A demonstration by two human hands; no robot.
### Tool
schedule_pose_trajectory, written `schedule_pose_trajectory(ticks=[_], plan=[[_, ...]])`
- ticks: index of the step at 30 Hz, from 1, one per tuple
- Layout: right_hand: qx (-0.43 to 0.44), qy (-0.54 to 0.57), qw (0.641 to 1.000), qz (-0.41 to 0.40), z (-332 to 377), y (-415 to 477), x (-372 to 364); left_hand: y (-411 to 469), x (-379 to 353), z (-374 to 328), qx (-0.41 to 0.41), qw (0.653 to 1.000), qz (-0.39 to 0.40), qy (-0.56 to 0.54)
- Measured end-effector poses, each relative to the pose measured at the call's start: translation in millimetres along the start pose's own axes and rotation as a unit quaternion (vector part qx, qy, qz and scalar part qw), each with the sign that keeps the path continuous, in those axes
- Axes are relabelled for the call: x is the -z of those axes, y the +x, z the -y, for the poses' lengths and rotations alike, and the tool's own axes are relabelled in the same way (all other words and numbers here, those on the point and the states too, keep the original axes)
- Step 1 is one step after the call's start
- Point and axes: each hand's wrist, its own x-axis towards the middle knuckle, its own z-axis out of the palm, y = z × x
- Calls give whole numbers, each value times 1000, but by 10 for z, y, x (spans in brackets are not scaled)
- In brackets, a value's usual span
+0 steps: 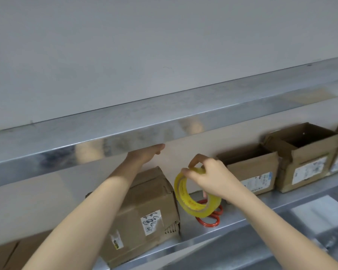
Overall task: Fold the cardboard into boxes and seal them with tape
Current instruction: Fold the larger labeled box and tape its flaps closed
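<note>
My right hand [209, 176] grips a roll of yellowish clear tape [193, 201] by its upper rim and holds it above the lower metal shelf. My left hand [146, 152] reaches up under the front lip of the upper metal shelf [164, 117]; its fingers are hidden behind that lip. Just below my left forearm sits a closed cardboard box [144, 215] with a handwritten white label. To the right stand an open cardboard box [254, 168] and a second open cardboard box [308, 152].
Red-handled scissors [210, 221] lie on the lower shelf [232, 223] behind and under the tape roll. More cardboard [4, 254] sits at the bottom left. A white sheet [320, 213] lies on the steel surface at the lower right. A pale wall fills the top.
</note>
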Motion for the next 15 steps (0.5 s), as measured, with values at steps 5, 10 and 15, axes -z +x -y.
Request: schedule_pose_trajectory(ticks=[5, 10, 15], plan=[[-8, -17, 1000, 3, 138, -94, -3, 91, 37, -54, 9, 996, 70, 59], [-30, 3, 999, 32, 173, -103, 5, 123, 41, 71, 1, 997, 35, 69], [-51, 18, 996, 70, 164, -182, -90, 152, 67, 165, -17, 997, 9, 80]])
